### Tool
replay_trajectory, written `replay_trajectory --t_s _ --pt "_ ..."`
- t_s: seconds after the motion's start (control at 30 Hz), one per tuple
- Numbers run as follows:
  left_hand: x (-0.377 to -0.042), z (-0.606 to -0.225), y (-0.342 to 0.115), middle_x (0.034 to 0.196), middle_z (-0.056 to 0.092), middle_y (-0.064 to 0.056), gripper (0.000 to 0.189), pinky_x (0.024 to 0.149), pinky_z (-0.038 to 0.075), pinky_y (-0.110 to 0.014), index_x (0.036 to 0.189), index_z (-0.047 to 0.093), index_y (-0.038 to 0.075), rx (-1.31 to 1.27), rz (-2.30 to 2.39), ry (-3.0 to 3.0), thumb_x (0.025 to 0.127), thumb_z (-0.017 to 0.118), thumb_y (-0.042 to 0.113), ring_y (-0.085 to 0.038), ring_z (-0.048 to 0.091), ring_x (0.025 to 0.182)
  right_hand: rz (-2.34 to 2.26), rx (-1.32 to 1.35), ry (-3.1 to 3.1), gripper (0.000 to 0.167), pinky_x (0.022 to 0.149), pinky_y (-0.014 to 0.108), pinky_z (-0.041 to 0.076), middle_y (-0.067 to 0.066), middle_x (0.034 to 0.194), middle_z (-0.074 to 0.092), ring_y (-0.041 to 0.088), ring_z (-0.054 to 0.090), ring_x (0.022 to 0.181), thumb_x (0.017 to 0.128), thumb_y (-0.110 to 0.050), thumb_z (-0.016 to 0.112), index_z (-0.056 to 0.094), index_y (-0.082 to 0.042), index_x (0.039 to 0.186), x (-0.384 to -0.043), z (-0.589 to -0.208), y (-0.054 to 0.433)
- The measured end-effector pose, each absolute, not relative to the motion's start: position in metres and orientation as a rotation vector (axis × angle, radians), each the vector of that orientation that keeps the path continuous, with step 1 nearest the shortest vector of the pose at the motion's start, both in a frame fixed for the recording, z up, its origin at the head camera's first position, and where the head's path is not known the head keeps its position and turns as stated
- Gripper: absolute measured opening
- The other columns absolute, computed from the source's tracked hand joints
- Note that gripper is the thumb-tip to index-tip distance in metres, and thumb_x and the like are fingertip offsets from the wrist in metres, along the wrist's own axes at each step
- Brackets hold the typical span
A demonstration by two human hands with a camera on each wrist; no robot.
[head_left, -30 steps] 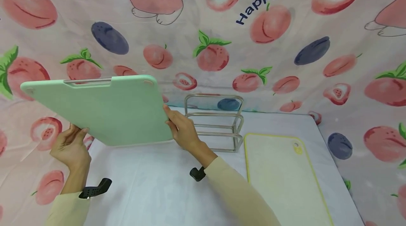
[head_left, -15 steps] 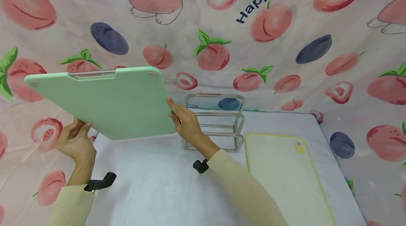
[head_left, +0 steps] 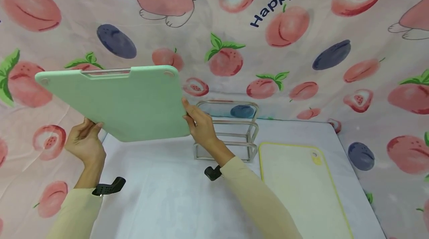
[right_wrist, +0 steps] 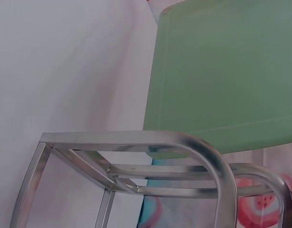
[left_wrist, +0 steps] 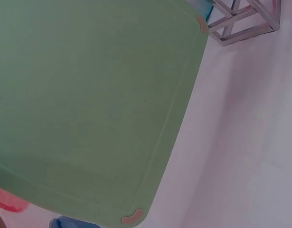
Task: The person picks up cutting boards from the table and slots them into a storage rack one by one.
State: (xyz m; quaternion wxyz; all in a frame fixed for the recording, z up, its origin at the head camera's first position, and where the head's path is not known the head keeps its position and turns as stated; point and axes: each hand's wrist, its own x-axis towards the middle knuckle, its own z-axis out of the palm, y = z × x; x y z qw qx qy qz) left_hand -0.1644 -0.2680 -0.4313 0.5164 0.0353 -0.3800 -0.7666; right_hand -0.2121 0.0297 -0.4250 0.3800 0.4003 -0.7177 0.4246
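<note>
Left hand (head_left: 86,143) pinching green board (head_left: 127,103) at one side, right hand (head_left: 202,125) gripping the other, rack (right_wrist: 160,171) close-up in right wrist view, white board (head_left: 301,183) only in head view

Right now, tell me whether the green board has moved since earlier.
Yes: in the head view, the green board shifted up and right relative to the metal rack.

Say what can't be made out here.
Head: far face of the green board, turned away.
Head: part of the metal rack, behind the right hand.
Head: near end of the yellow-edged board, cut by bottom edge.
Left wrist: most of metal rack, cut by top edge.
</note>
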Motion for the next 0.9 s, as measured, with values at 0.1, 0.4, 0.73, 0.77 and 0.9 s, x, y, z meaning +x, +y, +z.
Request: replay_trajectory --t_s 0.1,0.4,0.73,0.77,0.9 --pt "-0.168 -0.43 -0.267 0.084 0.068 -0.026 0.028 0.067 0.057 -0.028 0.085 0.061 -0.026 0.084 -1.846 -0.919 0.059 0.069 -0.034 -0.024 0.069 0.072 1.095 1.012 -1.824 0.097 0.055 0.022 0.043 0.011 0.084 0.06 0.016 0.049 0.064 0.081 0.007 0.071 0.019 -0.035 0.151 -0.213 -0.425 0.032" --pt "-0.172 -0.423 -0.26 0.083 0.069 -0.024 0.027 0.068 0.057 -0.027 0.083 0.06 -0.025 0.107 -1.785 -0.986 0.06 0.071 -0.032 -0.022 0.069 0.073 1.106 1.003 -1.83 0.098 0.056 0.023 0.044 0.011 0.083 0.059 0.017 0.05 0.065 0.08 0.009 0.071 0.019 -0.036 0.151 -0.212 -0.426 0.036" --pt "-0.178 -0.43 -0.246 0.08 0.07 -0.021 0.025 0.069 0.056 -0.025 0.082 0.062 -0.023 0.123 -1.773 -1.031 0.06 0.073 -0.03 -0.019 0.07 0.071 1.117 0.984 -1.838 0.096 0.054 0.023 0.045 0.015 0.092 0.062 0.018 0.052 0.066 0.079 0.01 0.071 0.023 -0.034 0.15 -0.217 -0.429 0.051" --pt "-0.179 -0.43 -0.245 0.079 0.07 -0.021 0.026 0.068 0.056 -0.025 0.081 0.062 -0.024 0.117 -1.79 -1.01 0.059 0.072 -0.031 -0.019 0.07 0.07 1.124 0.982 -1.839 0.096 0.054 0.023 0.045 0.015 0.093 0.062 0.018 0.053 0.066 0.079 0.01 0.071 0.023 -0.034 0.15 -0.217 -0.429 0.052" --pt "-0.183 -0.43 -0.241 0.078 0.07 -0.021 0.024 0.068 0.057 -0.026 0.077 0.06 -0.022 0.089 -1.836 -0.971 0.058 0.069 -0.035 -0.019 0.07 0.07 1.145 0.967 -1.832 0.095 0.053 0.023 0.045 0.016 0.093 0.062 0.018 0.052 0.066 0.079 0.01 0.071 0.024 -0.034 0.149 -0.218 -0.43 0.056"
